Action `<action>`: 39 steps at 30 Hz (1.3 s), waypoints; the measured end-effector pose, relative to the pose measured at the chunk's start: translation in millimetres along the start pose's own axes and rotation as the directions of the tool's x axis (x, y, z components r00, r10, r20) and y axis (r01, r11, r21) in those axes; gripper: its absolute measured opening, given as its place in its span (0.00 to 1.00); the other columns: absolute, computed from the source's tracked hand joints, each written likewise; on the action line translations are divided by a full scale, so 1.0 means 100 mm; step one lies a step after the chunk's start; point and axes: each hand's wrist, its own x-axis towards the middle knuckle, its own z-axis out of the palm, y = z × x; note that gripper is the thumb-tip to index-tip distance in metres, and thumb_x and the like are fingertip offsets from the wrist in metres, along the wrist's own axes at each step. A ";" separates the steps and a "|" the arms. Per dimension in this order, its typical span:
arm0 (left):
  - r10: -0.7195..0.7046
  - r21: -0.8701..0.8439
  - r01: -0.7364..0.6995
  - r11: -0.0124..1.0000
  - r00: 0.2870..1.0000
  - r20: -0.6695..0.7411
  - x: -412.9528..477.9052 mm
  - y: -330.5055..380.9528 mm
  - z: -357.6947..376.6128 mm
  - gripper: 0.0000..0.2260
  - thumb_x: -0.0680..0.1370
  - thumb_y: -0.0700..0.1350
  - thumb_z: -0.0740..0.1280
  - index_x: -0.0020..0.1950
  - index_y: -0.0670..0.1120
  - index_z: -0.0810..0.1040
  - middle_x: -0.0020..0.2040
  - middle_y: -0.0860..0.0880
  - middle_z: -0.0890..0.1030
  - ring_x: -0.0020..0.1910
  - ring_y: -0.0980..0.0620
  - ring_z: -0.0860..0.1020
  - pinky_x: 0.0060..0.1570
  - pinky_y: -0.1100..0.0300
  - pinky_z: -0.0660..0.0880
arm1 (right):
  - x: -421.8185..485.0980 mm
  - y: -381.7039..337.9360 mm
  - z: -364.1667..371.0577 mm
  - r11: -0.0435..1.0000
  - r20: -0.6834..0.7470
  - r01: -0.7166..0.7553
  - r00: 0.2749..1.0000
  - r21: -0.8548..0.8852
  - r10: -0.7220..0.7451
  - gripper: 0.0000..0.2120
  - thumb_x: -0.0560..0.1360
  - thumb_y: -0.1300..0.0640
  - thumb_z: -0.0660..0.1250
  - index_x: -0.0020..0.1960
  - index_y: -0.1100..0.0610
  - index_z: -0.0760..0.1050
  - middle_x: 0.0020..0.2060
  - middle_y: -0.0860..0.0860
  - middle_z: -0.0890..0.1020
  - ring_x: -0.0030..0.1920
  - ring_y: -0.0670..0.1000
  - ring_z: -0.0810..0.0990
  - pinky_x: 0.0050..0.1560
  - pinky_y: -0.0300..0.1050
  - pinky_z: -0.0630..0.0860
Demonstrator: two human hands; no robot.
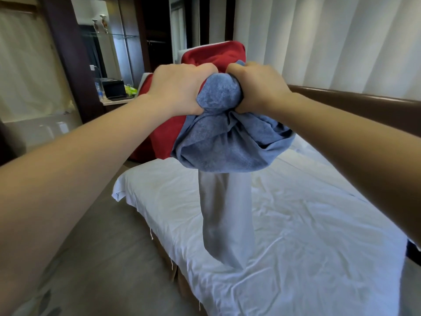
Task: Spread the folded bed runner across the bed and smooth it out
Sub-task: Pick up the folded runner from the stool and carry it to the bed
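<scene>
The blue bed runner (218, 142) is bunched up in the air above the bed (307, 236), which has a wrinkled white sheet. A paler grey-blue length of the runner hangs down to just over the sheet. My left hand (180, 87) grips the top of the bundle from the left, fingers curled into the cloth. My right hand (255, 85) grips it from the right, close beside the left. Both arms are stretched forward.
A red chair (205, 58) stands behind the bundle at the bed's far end. A brown headboard (364, 110) runs along the right under white curtains. A desk (114, 100) with a laptop is at the back left. Grey carpet (102, 247) lies left of the bed.
</scene>
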 end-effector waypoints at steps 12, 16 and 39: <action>0.154 -0.077 -0.156 0.985 0.987 -0.034 1.18 -0.74 1.27 0.25 0.67 0.59 0.68 0.62 0.57 0.68 0.45 0.49 0.80 0.46 0.41 0.78 0.37 0.52 0.69 | 1.00 0.59 1.03 0.983 0.007 -0.171 0.985 -0.061 0.171 0.27 0.61 0.55 0.74 0.57 0.57 0.69 0.46 0.55 0.75 0.44 0.61 0.75 0.40 0.51 0.72; 0.189 -0.123 -0.190 0.974 0.982 -0.022 1.52 -0.84 1.65 0.25 0.67 0.59 0.69 0.63 0.58 0.68 0.46 0.49 0.80 0.47 0.40 0.78 0.37 0.51 0.69 | 1.23 0.78 1.34 0.972 0.025 -0.216 0.975 -0.088 0.219 0.27 0.61 0.55 0.74 0.56 0.58 0.69 0.46 0.56 0.75 0.45 0.61 0.75 0.38 0.50 0.69; 0.484 -0.544 -0.334 0.770 0.861 0.158 1.90 -0.21 5.57 0.25 0.65 0.55 0.69 0.60 0.58 0.67 0.48 0.51 0.79 0.45 0.45 0.80 0.34 0.50 0.76 | 0.66 1.82 4.50 0.841 0.419 -0.533 0.746 -0.091 0.518 0.25 0.64 0.52 0.73 0.59 0.53 0.70 0.51 0.54 0.72 0.43 0.60 0.76 0.37 0.51 0.75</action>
